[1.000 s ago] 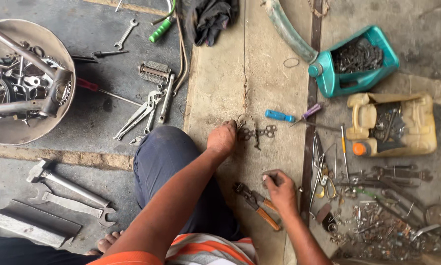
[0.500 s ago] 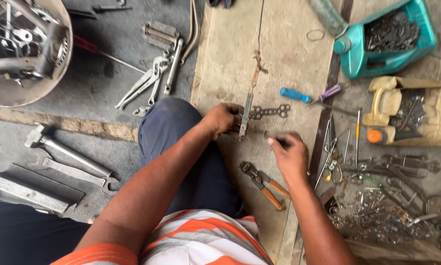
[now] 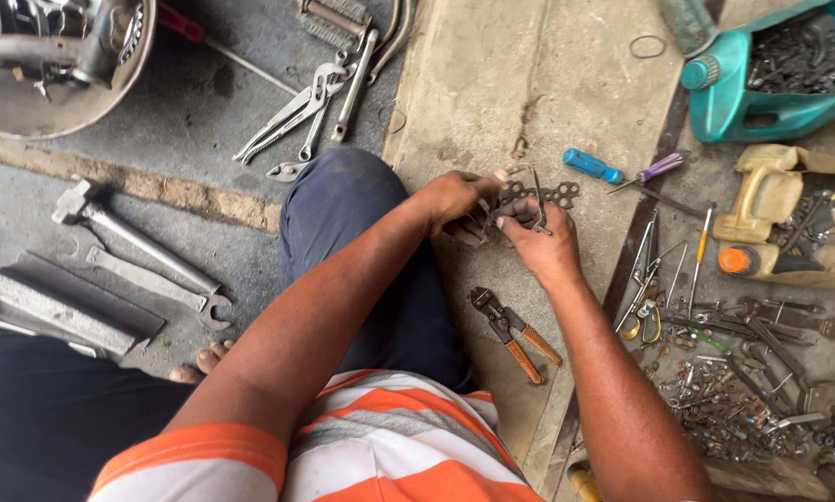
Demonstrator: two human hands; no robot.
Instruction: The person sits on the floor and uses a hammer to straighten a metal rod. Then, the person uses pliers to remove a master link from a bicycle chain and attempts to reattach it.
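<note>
Perforated dark metal strip (image 3: 538, 195), held flat on concrete floor (image 3: 529, 84): left hand (image 3: 450, 200) and right hand (image 3: 538, 244) fingers closed on it; best gripped firmly, orange-handled pliers (image 3: 515, 335) near.

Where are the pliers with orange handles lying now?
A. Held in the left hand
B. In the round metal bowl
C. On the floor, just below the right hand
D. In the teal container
C: the pliers lie on the concrete floor just below the right hand, untouched.
</note>
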